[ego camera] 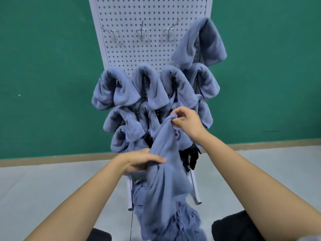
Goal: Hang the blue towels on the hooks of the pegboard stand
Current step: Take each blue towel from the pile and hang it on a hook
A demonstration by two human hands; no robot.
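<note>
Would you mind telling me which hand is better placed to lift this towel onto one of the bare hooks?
Probably the right hand: it pinches the top of the held towel and sits higher, nearer the bare hooks. The left hand only holds the towel lower down.

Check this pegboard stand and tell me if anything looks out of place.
One thing stands out: a black, glove-like item seems to hang low on the right of the pegboard stand, among the blue towels. Otherwise, three top hooks are bare, and a towel heap lies on the floor.
</note>
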